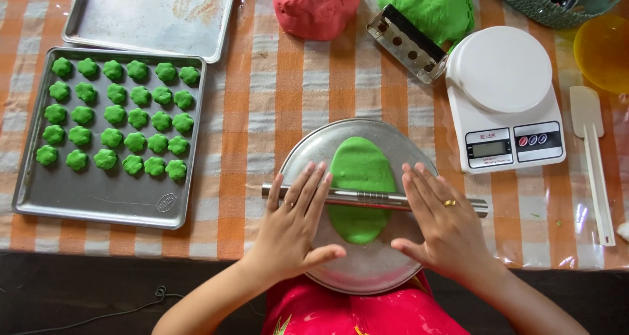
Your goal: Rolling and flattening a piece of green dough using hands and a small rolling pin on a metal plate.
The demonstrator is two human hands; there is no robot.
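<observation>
A flat oval of green dough [359, 178] lies on a round metal plate [386, 269] at the table's front edge. Across it rests a thin metal rolling pin [367, 198]. My left hand [295, 227] lies flat on the pin's left part, fingers spread. On the pin's right part my right hand [442, 223], wearing a ring, presses down the same way. Neither hand grips anything.
A baking tray [98, 197] at the left holds several small green flower-shaped dough pieces [118, 115]. Behind it lies a second metal tray [151, 14]. At the back sit a red dough lump [316, 7], a green dough lump [429, 6] and a metal scraper [406, 43]. A white kitchen scale [504, 99], white spatula [590, 158] and yellow bowl [603, 50] are at the right.
</observation>
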